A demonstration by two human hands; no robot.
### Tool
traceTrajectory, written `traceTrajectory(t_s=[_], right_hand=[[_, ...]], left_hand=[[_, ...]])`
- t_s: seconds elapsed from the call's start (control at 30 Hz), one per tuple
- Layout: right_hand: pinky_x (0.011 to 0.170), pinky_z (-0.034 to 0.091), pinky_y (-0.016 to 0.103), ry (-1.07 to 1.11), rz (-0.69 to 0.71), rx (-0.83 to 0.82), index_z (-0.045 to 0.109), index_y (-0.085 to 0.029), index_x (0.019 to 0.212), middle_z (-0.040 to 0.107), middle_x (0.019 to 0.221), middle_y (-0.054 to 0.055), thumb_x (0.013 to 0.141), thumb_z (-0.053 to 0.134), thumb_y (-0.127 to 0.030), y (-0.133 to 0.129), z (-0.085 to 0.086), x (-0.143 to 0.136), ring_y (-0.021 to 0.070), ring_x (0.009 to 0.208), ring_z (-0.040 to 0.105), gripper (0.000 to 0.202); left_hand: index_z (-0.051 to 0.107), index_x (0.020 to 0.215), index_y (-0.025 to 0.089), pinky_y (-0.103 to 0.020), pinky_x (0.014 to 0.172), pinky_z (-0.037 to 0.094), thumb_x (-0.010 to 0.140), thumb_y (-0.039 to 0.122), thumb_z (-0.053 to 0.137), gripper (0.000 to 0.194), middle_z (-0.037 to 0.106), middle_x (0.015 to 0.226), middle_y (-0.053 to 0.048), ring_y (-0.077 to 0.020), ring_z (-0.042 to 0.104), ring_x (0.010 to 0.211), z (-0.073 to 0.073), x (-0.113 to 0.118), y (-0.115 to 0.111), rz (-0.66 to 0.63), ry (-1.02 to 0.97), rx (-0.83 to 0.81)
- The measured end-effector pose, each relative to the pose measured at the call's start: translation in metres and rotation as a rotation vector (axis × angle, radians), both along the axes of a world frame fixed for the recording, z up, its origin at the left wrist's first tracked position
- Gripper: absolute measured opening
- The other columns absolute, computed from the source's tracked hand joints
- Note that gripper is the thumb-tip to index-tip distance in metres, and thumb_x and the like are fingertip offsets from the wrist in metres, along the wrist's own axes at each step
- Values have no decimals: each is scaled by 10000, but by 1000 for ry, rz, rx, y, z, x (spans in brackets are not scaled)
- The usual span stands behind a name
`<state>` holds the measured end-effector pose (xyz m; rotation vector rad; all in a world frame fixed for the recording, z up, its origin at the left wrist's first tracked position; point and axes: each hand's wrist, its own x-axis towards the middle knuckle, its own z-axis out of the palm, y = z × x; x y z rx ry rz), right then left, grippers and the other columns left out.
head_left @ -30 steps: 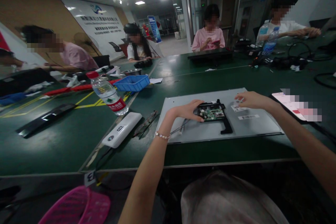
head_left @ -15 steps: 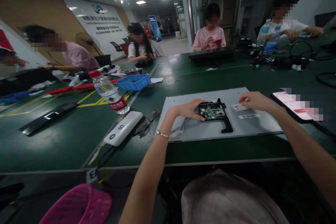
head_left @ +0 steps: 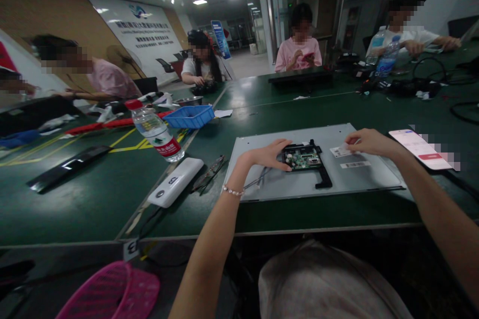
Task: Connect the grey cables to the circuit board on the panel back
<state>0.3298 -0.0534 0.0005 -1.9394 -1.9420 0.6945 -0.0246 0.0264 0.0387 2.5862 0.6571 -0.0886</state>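
A flat grey metal panel (head_left: 258, 144) lies on the green table before me. On it rests a black plastic frame (head_left: 325, 178) with a green circuit board (head_left: 302, 158) inside. My left hand (head_left: 270, 154) grips the frame's left end, thumb at the near edge and fingers at the far edge. Thin cables (head_left: 258, 178) run under that wrist. Just right of the board, my right hand (head_left: 364, 142) is closed in a pinch over a white printed label (head_left: 340, 151); a small whitish bit shows at its fingertips. A barcode strip (head_left: 355, 165) sits below.
Left of the panel are eyeglasses (head_left: 209, 173), a white power bank (head_left: 175, 183), a water bottle (head_left: 159, 132) and a blue tray (head_left: 190, 117). A lit phone (head_left: 421, 149) lies to the right. Several people sit around the table. A pink basket (head_left: 112, 291) stands below the edge.
My right hand has shifted slightly right, its fingers still pinched by the label. The left hand stays on the frame. Across the table, one person's hand and head have moved.
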Motion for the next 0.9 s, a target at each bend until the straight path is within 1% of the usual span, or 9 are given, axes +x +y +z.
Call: traceTrajectory(t_s=[0.1, 0.17, 0.23, 0.33, 0.43, 0.53, 0.63, 0.73, 0.9], right_hand=[[691, 540, 354, 225, -32, -45, 668, -194, 975, 721, 902, 78, 724, 639, -401, -4, 2, -9, 237, 779, 680, 326], [687, 547, 338, 403, -4, -87, 634, -184, 1017, 724, 904, 91, 728, 658, -394, -8, 4, -19, 231, 797, 684, 359], [691, 548, 321, 536, 34, -143, 619, -180, 1008, 729, 903, 103, 736, 670, -392, -12, 6, -30, 228, 830, 684, 348], [642, 541, 300, 605, 58, -246, 626, -165, 949, 733, 873, 126, 756, 661, -422, -15, 9, -45, 223, 801, 688, 324], [566, 507, 261, 576, 76, -304, 644, -160, 898, 732, 861, 123, 752, 661, -439, -15, 8, -54, 219, 794, 687, 315], [521, 466, 237, 509, 76, -276, 670, -171, 896, 730, 815, 93, 748, 655, -434, -14, 4, -56, 206, 776, 677, 302], [570, 478, 259, 444, 86, -193, 694, -177, 899, 719, 770, 67, 748, 635, -407, -12, 1, -58, 188, 715, 660, 280], [652, 493, 294, 347, 152, -101, 715, -188, 829, 710, 759, 46, 740, 619, -378, -12, 0, -62, 178, 678, 639, 231], [694, 481, 306, 189, 196, 48, 717, -214, 804, 707, 797, 29, 709, 624, -371, -12, 0, -64, 201, 746, 632, 205]], left_hand=[[148, 1481, 167, -413, 1153, 166, 728, 586, 641, 993, 101, 1557, -141, -302, 112, 1430, 4, 3, -4, 4, -8, 42], [174, 1479, 202, -420, 1149, 179, 768, 559, 620, 912, 108, 1560, -119, -296, 121, 1429, 5, 7, -8, -18, -47, 72], [226, 1465, 215, -417, 1145, 195, 820, 515, 585, 796, 176, 1545, -111, -279, 168, 1420, 5, 14, -12, -54, -109, 110], [314, 1429, 217, -416, 1133, 233, 880, 439, 531, 631, 300, 1495, -110, -260, 259, 1387, 2, 27, -22, -114, -203, 165], [371, 1397, 215, -418, 1114, 274, 901, 384, 513, 543, 377, 1443, -114, -255, 331, 1345, -2, 39, -32, -171, -267, 209], [412, 1373, 209, -411, 1115, 279, 914, 343, 496, 485, 404, 1418, -117, -249, 341, 1336, -5, 49, -42, -216, -292, 262], [458, 1340, 223, -421, 1127, 257, 932, 322, 465, 420, 400, 1420, -106, -248, 313, 1355, -9, 55, -48, -247, -276, 324], [497, 1299, 222, -433, 1138, 230, 948, 311, 435, 368, 413, 1407, -97, -244, 302, 1362, -15, 57, -50, -267, -259, 378], [538, 1231, 194, -423, 1145, 224, 950, 310, 432, 322, 465, 1355, -106, -231, 347, 1332, -22, 59, -50, -280, -255, 405]])
